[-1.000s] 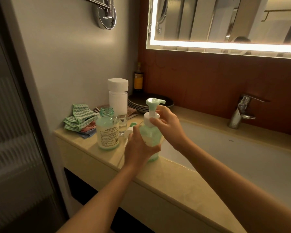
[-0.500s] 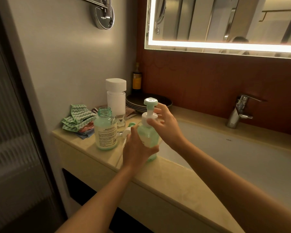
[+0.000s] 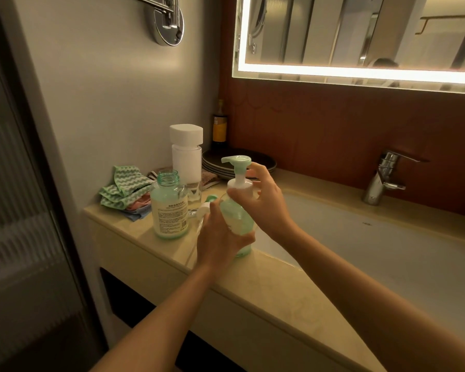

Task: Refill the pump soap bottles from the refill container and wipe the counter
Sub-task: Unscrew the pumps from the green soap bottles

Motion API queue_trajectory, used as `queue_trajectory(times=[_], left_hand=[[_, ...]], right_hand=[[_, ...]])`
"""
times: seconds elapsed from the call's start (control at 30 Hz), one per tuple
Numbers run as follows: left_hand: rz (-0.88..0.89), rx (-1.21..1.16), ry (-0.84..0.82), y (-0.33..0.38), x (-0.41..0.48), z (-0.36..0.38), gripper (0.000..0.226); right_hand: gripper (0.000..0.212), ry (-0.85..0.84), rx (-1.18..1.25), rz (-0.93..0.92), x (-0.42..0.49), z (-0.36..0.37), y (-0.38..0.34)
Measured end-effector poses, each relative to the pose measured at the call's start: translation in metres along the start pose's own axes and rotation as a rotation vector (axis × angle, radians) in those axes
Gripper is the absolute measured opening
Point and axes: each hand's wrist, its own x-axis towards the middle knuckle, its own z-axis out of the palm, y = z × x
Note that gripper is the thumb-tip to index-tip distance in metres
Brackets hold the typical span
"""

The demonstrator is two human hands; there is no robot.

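Note:
A green pump soap bottle point(image 3: 238, 218) stands upright on the beige counter point(image 3: 274, 285) at the sink's left edge. My left hand point(image 3: 220, 237) grips its body from the near side. My right hand point(image 3: 263, 200) pinches the white collar under the green pump head point(image 3: 236, 160), whose nozzle points left. To the left stands a second green bottle point(image 3: 168, 210) with its neck uncapped. A loose pump head point(image 3: 207, 204) lies between the two bottles, mostly hidden. A white bottle with a white cap point(image 3: 186, 154) stands behind. Green zigzag cloths point(image 3: 124, 187) lie folded by the wall.
Dark plates point(image 3: 215, 161) are stacked at the back with a small yellow-labelled bottle point(image 3: 220, 127) in the corner. The white sink basin point(image 3: 373, 251) fills the right side, with a chrome tap point(image 3: 384, 181) behind it. A lit mirror hangs above.
The pump head has turned under my right hand: its nozzle pointed right, then toward the camera, and now points left. My left hand keeps its hold on the bottle.

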Motion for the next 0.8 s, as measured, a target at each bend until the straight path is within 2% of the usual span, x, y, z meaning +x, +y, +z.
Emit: queue_trajectory(times=[0.13,0.23,0.4,0.57,0.67,0.8], left_hand=[[-0.003,0.000,0.000,0.001,0.000,-0.001,0.092],[-0.010,-0.003,0.004,0.000,0.000,0.001,0.088],[-0.013,-0.012,0.003,-0.001,0.000,0.001,0.087],[-0.015,0.002,0.000,-0.001,-0.001,0.001,0.090],[-0.017,0.018,-0.003,-0.002,0.000,0.001,0.091],[-0.052,0.031,0.014,-0.002,0.005,0.003,0.090]], right_hand=[[0.054,0.084,-0.063,0.003,0.003,0.004,0.000],[0.049,0.014,0.020,0.024,0.003,0.001,0.000],[0.057,-0.066,0.010,0.021,-0.001,0.001,0.004],[0.057,-0.001,-0.017,0.010,0.002,-0.001,0.006],[0.046,0.027,0.080,0.009,0.011,-0.008,-0.001],[0.034,0.174,0.234,0.036,0.032,-0.032,-0.014]])
